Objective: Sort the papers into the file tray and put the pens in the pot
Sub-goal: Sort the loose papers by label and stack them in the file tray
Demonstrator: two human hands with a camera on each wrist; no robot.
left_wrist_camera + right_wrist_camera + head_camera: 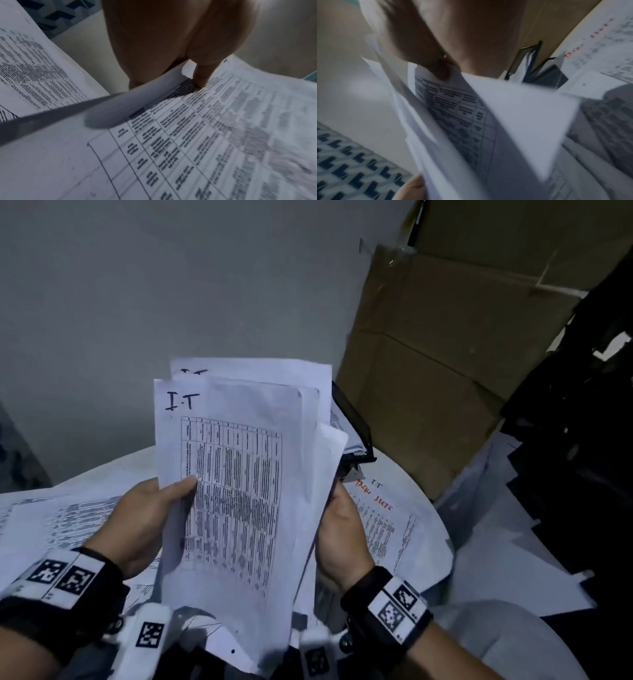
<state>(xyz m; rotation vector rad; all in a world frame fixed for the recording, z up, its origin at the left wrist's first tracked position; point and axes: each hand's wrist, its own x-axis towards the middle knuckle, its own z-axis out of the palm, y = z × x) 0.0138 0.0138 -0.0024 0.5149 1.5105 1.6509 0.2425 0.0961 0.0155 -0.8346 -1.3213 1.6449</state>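
I hold a stack of printed papers (239, 474) upright over the table; the front sheet carries a table of text and a handwritten "I.T". My left hand (147, 515) grips its left edge, thumb (200, 75) pressed on the front sheet (188, 142). My right hand (339, 529) pinches the right edge of the back sheets (513, 115). A black mesh file tray (352, 422) with papers inside stands behind the stack, also in the right wrist view as a file tray (544, 75). No pens or pot are in view.
Loose printed sheets cover the round white table (424, 498), among them one with red writing (376, 518). A large cardboard box (462, 354) leans at the back right. More white sheets (507, 542) and dark items (582, 422) lie at the right.
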